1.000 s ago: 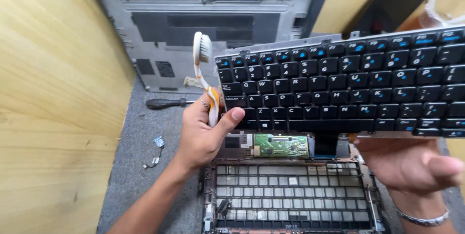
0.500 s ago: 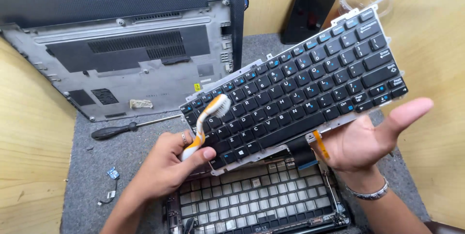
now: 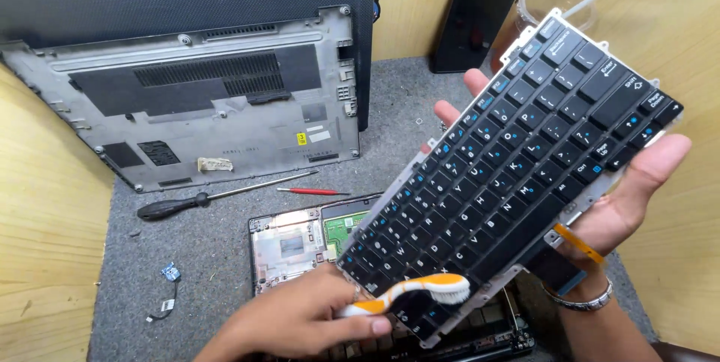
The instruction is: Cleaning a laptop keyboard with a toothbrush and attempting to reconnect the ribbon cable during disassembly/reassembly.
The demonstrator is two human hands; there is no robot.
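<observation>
A person held a detached black laptop keyboard (image 3: 517,167) in its pale metal frame, tilted above a grey felt work mat (image 3: 202,257), and laid a toothbrush on its keys.

A grey laptop bottom cover (image 3: 210,100) leaned behind the mat, beside a dark upright phone-like slab (image 3: 476,13) and a clear plastic cup with a straw (image 3: 544,2). The opened laptop chassis (image 3: 300,242) lay under the keyboard. The right hand (image 3: 626,197), open-palmed, propped the keyboard from beneath, thumb hooked over its edge. The left hand (image 3: 300,321) was closed around an orange-and-white toothbrush (image 3: 412,292), bristles on the lower key rows. A black-handled screwdriver (image 3: 210,197) and a slim red-handled tool (image 3: 311,192) lay on the mat.
</observation>
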